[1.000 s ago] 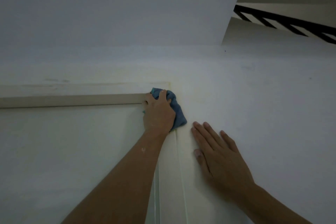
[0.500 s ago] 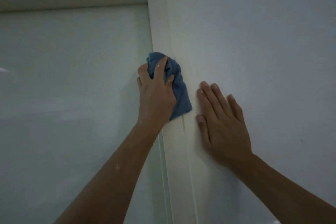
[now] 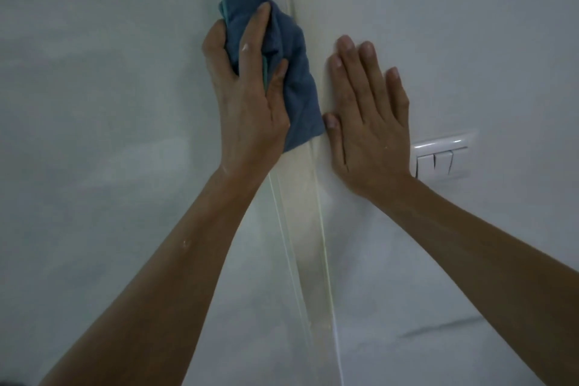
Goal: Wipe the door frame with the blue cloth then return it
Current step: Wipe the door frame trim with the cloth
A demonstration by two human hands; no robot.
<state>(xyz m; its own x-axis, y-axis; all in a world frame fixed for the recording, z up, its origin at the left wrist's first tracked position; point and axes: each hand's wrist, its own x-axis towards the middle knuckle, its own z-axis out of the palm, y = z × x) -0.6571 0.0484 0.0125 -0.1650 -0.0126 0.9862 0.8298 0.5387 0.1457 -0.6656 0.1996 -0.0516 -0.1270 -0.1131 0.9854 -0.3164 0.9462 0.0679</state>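
Observation:
My left hand (image 3: 247, 94) grips a bunched blue cloth (image 3: 293, 72) and presses it against the cream vertical door frame (image 3: 305, 222). The cloth covers the frame at about the height of my fingers and hangs a little below my palm. My right hand (image 3: 368, 122) lies flat on the white wall just right of the frame, fingers together and pointing up, holding nothing. The frame runs down the middle of the view between the door panel and the wall.
The pale door panel (image 3: 109, 135) fills the left side. A white light switch plate (image 3: 445, 155) with several rockers sits on the wall (image 3: 454, 41) just right of my right wrist.
My left hand has slid the cloth down the vertical frame from the top corner. My right hand has moved down the wall alongside it, and the switch plate has come into view.

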